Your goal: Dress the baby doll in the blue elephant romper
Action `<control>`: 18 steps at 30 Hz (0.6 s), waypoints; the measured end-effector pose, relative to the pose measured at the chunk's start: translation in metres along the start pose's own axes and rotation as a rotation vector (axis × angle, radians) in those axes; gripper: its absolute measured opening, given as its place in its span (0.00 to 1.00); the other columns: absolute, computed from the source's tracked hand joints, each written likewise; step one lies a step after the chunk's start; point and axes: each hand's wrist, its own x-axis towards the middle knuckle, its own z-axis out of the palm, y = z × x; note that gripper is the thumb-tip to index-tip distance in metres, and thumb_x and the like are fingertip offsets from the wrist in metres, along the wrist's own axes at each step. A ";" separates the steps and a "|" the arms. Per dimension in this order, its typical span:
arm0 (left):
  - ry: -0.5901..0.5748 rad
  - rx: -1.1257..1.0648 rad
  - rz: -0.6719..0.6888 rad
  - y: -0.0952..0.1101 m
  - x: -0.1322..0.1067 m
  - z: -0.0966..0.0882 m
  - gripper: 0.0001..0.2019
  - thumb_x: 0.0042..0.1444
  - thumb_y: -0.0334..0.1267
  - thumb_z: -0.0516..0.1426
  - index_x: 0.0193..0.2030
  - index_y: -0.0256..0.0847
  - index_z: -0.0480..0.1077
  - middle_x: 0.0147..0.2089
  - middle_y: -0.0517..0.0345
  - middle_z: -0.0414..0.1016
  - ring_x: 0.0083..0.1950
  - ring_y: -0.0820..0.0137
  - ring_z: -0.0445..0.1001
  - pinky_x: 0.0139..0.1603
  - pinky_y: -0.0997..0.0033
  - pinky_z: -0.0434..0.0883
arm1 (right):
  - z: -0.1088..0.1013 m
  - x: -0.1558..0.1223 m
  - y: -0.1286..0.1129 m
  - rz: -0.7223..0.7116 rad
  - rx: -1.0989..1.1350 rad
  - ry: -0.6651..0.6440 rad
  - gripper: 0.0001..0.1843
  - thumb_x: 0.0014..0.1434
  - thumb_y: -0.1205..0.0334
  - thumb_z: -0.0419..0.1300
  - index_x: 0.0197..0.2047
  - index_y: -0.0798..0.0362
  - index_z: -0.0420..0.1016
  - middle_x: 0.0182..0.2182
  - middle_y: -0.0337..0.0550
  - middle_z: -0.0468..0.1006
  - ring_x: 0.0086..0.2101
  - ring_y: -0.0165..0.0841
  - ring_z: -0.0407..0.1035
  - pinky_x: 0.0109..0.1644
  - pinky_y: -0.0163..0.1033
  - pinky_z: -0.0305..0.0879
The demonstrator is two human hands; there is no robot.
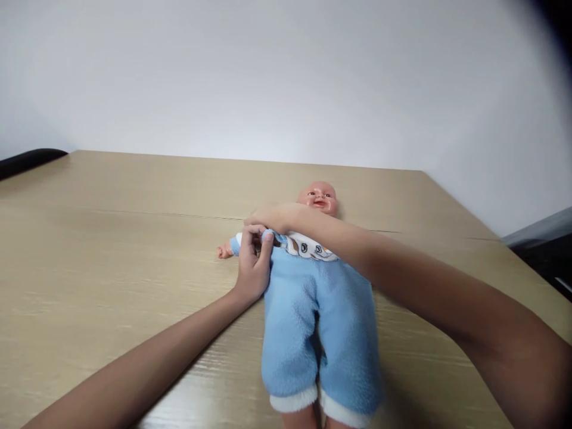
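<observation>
A baby doll [329, 204] lies face up on the table with its head away from me. It wears light blue fleece overalls [290, 316] with white cuffs and an animal face [308, 245] on the bib. At the doll's side, my left hand [255, 256] is closed, pinching the blue edge of the overalls between thumb and fingers. My right hand [272, 215] reaches across the doll's chest to that same side. Its fingers are blurred and mostly hidden by the left hand. One doll hand [224, 250] sticks out past my left hand.
The wood-grain table [134, 268] has a thin seam across it. A pale wall [250, 77] rises behind. Dark objects show beyond the table: a black curved one [36, 156] at far left and another [543, 268] at right.
</observation>
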 end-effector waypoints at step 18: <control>0.098 0.225 0.416 -0.013 -0.004 -0.007 0.05 0.73 0.43 0.60 0.50 0.47 0.70 0.55 0.52 0.68 0.62 0.60 0.70 0.68 0.51 0.68 | 0.011 -0.047 0.041 -0.035 0.444 0.466 0.26 0.47 0.72 0.54 0.50 0.54 0.74 0.46 0.45 0.81 0.46 0.40 0.73 0.54 0.44 0.67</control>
